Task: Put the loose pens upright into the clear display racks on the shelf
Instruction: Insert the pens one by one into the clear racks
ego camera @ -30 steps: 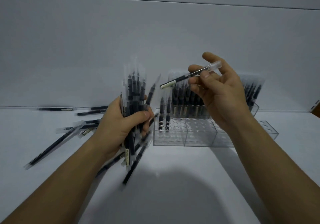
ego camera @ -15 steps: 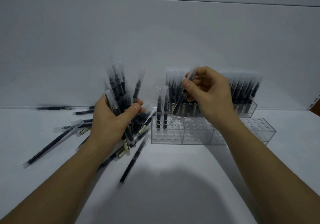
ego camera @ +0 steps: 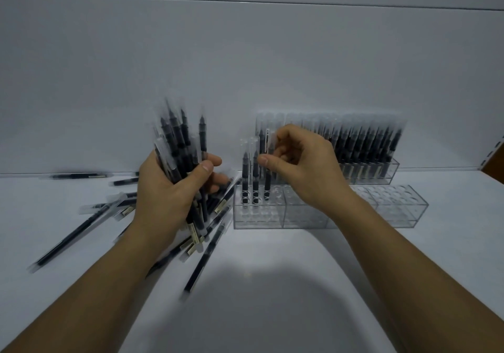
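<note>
- The left hand (ego camera: 174, 189) is clamped round a fat bundle of pens (ego camera: 180, 145), fingers and thumb wrapped tight, the thumb pressed across the front.
- That bundle stands nearly upright in the fist, clear caps up and blurred, with label ends poking out below the palm.
- Over to the right hand (ego camera: 302, 167): fingers curled, thumb and forefinger pinching the upper part of a single pen (ego camera: 267, 183).
- That pen is upright with its lower end down in a hole of the front rack (ego camera: 259, 219), in the left section near the back edge.
- Just left of it, two pens (ego camera: 250, 178) stand side by side in the same row of that rack, close together, upright.
- The front rack is clear plastic with a top of round holes, sitting on the white shelf (ego camera: 272, 284) just right of the left hand; the right wrist crosses over its middle.
- Behind it, against the wall (ego camera: 245, 66), the back rack (ego camera: 387, 172) is packed with upright pens, dark barrels and clear caps in tight rows.
- Loose pens (ego camera: 81, 231) lie scattered flat on the shelf to the left and under the left hand, pointing every which way, some overlapping.
- One more loose pen (ego camera: 79, 175) lies along the wall at far left, apart from the pile.
</note>
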{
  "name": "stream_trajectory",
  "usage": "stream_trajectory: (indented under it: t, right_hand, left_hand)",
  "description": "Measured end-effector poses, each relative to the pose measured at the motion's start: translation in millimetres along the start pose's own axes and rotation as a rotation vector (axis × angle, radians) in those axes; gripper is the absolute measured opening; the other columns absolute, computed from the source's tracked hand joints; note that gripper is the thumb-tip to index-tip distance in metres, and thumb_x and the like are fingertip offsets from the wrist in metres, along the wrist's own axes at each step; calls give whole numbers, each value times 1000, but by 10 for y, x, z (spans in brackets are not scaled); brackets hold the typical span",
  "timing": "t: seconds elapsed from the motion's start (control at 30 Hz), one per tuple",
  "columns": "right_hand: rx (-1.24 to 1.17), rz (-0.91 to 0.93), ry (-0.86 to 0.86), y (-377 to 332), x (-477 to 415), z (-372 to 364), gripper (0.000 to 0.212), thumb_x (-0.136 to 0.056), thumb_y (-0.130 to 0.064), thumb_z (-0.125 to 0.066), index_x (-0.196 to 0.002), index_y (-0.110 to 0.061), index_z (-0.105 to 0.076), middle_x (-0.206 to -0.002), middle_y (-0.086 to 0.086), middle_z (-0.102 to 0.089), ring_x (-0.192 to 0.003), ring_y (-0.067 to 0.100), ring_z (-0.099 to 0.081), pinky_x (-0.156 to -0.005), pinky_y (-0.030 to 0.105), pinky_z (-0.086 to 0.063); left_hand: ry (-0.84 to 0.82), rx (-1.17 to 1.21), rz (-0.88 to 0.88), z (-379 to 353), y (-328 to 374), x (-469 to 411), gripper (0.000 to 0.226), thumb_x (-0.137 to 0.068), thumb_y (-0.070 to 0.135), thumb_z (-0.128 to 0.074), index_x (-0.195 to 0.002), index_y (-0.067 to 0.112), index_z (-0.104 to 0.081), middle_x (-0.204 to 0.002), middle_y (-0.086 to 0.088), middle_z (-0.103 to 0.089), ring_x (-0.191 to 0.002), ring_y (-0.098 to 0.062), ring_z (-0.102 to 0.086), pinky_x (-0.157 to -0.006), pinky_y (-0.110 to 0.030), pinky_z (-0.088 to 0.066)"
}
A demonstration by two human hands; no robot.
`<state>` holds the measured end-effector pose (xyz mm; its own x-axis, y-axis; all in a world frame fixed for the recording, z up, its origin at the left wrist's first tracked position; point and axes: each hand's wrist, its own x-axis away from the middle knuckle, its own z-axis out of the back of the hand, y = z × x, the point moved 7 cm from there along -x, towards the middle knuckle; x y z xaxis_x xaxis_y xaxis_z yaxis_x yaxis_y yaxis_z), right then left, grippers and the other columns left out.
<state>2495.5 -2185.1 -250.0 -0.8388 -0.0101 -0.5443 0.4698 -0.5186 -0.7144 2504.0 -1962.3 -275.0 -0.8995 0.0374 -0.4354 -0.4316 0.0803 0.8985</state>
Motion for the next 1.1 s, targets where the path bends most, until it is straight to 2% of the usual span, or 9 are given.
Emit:
stream_trajectory:
  t: [0.1,0.33,0.47,0.57,0.67,0.8,0.87,0.93,1.1]
  right_hand:
    - [29,-4,24,-2,1,31,23,-83,-26,-85,-89,-23,-63,-79,-1,-63,-68,7,-56,-70,25,-58]
    - [79,-106,-64,84,10,-41,26,-81,-28,-87,-86,-20,-63,-76,-3,-64,-63,2,-52,-65,16,-52]
    - [87,-25,88,-44,30,74,38,-86,-37,-82,-114,-26,-60,-91,-4,-63,-74,12,-58,-68,19,-51]
    - [-78,98,211,-280,46,186,25,-90,-29,-80,-108,-17,-67,-82,0,-63,-68,22,-56,-62,22,-46]
    - [-318,72,33,-386,50,52,26,-86,-30,-78,-105,-13,-72,-73,5,-65,-62,23,-55,-58,27,-48]
    - [-338,72,-122,-425,97,-145,11,-88,-17,-78,-96,-15,-70,-72,1,-65,-54,34,-44,-51,39,-44]
    - [-350,70,-105,-411,92,-139,8,-93,-10,-74,-88,-11,-68,-68,-1,-60,-53,30,-43,-50,35,-41]
    - [-387,60,-59,-417,71,-80,12,-97,-7,-68,-85,-7,-66,-68,-2,-60,-57,16,-51,-53,26,-44]
    - [-657,-60,120,-328,7,210,11,-103,-9,-56,-103,-7,-66,-86,4,-75,-70,16,-67,-59,24,-53]
  left_hand:
    - [13,33,27,6,-11,9,16,-93,9,-66,-105,-1,-65,-79,-9,-76,-76,-29,-76,-69,-35,-61]
    - [-24,76,68,-47,-6,35,23,-90,11,-68,-105,-5,-62,-75,-12,-74,-75,-34,-75,-68,-38,-61]
    - [-68,99,81,-127,35,80,33,-85,15,-70,-108,-7,-61,-81,-16,-74,-76,-36,-75,-66,-38,-62]
    - [-107,105,87,-190,72,116,42,-81,18,-68,-113,-9,-60,-89,-17,-75,-77,-35,-76,-66,-36,-62]
    - [-162,87,89,-249,96,149,43,-81,18,-67,-114,-7,-59,-92,-17,-75,-76,-34,-76,-66,-35,-62]
    - [-225,72,90,-323,117,197,41,-83,15,-66,-121,0,-59,-96,-14,-76,-79,-34,-76,-68,-36,-63]
    - [-245,77,104,-351,109,211,40,-85,13,-65,-121,-2,-59,-96,-14,-76,-81,-33,-77,-70,-38,-63]
    - [-260,85,103,-364,108,220,34,-89,8,-63,-120,-4,-58,-99,-14,-77,-85,-33,-77,-72,-38,-63]
    - [-163,82,58,-287,115,190,27,-90,3,-63,-115,-8,-58,-99,-15,-76,-84,-30,-76,-73,-31,-61]
